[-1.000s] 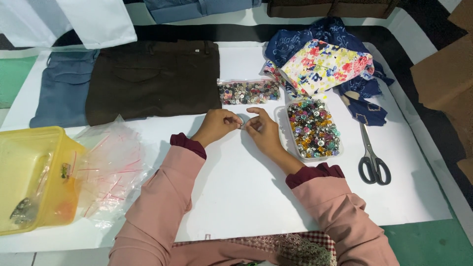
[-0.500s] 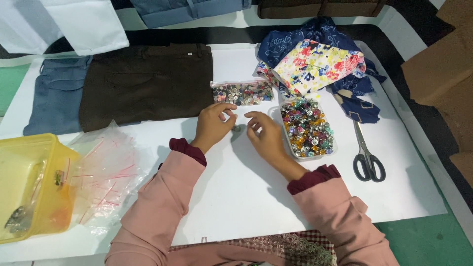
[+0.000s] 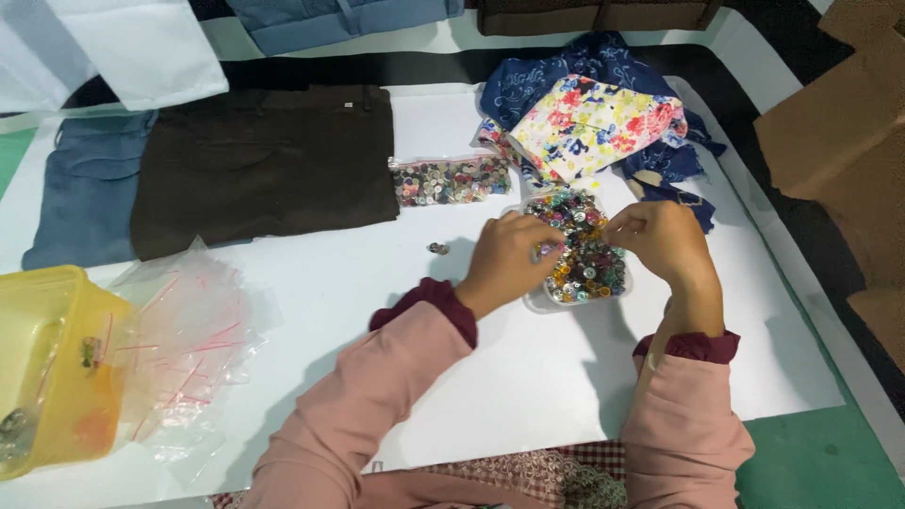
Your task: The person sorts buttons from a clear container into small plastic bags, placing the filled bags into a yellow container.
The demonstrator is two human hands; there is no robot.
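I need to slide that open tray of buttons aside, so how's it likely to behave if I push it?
The clear tray looks thin and light, so it may flex. The buttons are heaped to the rim and would probably spill or skitter on the smooth white sheet. Both hands, left hand and right hand, hover over it.

1. A white sheet [image 3: 283, 283] covers the counter, lit evenly and brightly.
2. A green surface [image 3: 820, 462] shows past the sheet's lower right edge, and again at the far left.
3. A black band [image 3: 311, 71] runs along the sheet's far side.
4. Brown cardboard [image 3: 839, 132] lies at the right edge.
5. White cloth [image 3: 113, 47] fills the upper left corner.
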